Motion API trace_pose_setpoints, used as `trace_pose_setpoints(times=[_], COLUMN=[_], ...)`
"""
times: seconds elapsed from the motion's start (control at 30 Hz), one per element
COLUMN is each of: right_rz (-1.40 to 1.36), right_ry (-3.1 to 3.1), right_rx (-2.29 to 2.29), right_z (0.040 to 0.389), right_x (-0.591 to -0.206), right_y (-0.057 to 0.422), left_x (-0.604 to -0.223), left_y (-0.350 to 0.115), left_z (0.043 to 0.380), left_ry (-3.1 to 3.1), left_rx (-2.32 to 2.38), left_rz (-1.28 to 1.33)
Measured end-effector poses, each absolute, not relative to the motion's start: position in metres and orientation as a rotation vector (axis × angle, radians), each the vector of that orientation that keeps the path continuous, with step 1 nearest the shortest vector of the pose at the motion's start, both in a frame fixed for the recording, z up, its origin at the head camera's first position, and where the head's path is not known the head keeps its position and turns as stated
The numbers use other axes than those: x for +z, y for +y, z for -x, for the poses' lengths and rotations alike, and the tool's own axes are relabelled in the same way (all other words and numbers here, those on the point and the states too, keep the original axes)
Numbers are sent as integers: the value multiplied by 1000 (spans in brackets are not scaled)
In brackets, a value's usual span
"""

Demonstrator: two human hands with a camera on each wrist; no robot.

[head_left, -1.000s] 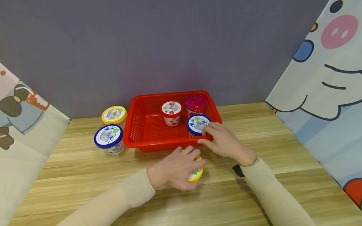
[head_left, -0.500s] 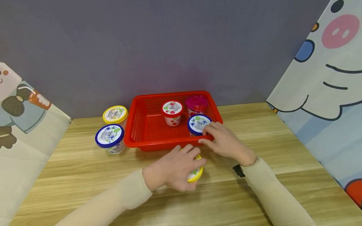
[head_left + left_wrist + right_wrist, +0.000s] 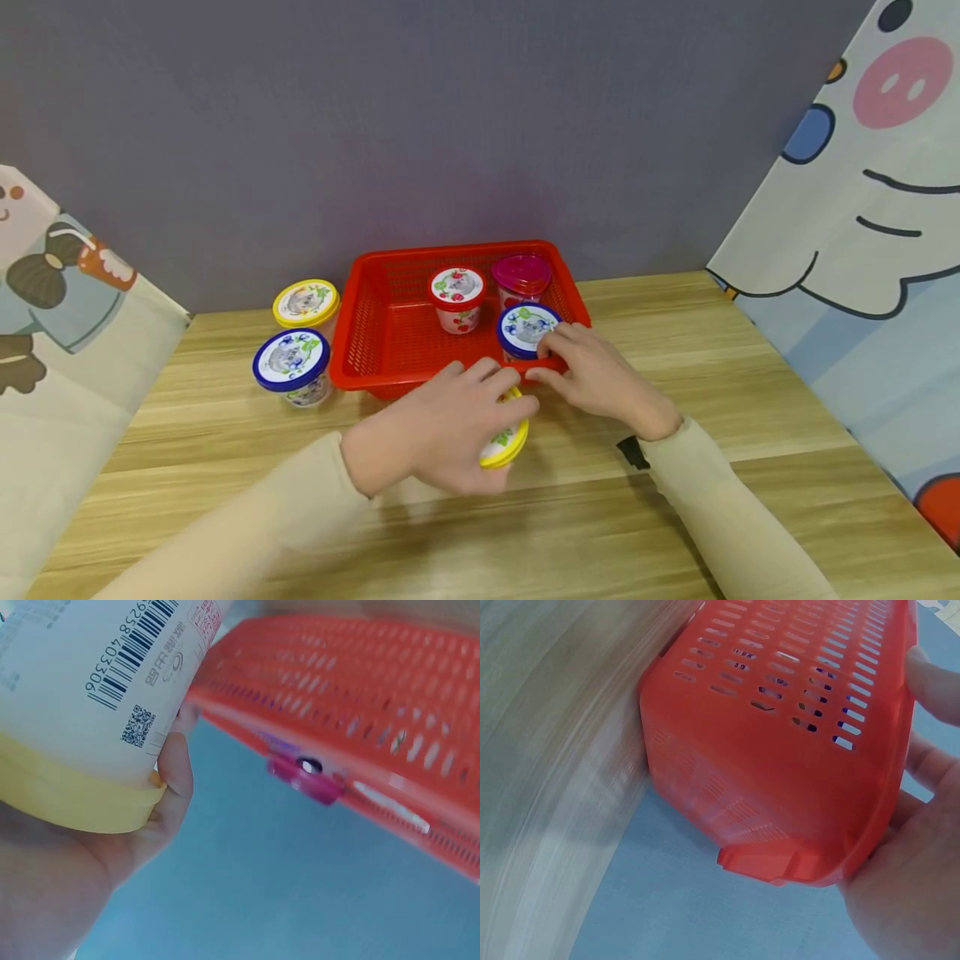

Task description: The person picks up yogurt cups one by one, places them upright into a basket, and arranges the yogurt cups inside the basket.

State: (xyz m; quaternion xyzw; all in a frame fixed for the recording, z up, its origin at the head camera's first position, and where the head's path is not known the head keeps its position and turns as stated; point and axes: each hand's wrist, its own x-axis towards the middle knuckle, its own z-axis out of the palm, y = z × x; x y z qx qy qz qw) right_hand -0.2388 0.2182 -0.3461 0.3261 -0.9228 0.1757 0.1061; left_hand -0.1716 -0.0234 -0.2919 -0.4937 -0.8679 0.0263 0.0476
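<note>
My left hand (image 3: 438, 425) grips a tub with a yellow lid (image 3: 504, 440) in front of the red basket (image 3: 408, 337). In the left wrist view the white side of this yellow-lidded tub (image 3: 82, 697) shows a barcode, with fingers curled around the lid edge. My right hand (image 3: 603, 379) holds the basket's front rim near its right corner, thumb outside and fingers over the edge. The right wrist view shows the perforated basket wall (image 3: 735, 727) beside that hand (image 3: 911, 877). Inside the basket are a red-lidded tub (image 3: 457, 292), a blue-lidded tub (image 3: 525, 327) and a magenta-lidded tub (image 3: 521, 275).
Left of the basket stand another yellow-lidded tub (image 3: 305, 303) and, nearer me, another blue-lidded tub (image 3: 291, 362). The wooden table (image 3: 660, 333) meets a grey wall panel (image 3: 450, 125) behind the basket. Printed cartoon sheets hang at both sides.
My left hand has moved slightly up and left with the yellow-lidded tub, closer to the basket's front rim. The right hand keeps its hold on the basket.
</note>
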Motion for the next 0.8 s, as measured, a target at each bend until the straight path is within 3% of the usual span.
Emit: trace_pose_setpoints(times=[0.8], right_rz=[-976], right_ry=[-2690], right_rx=[517], right_z=[241], right_x=[-348], right_y=[219], left_x=[-235], left_y=[-31], left_z=[202], left_ry=[-2655], left_rx=[92], left_rz=[1354])
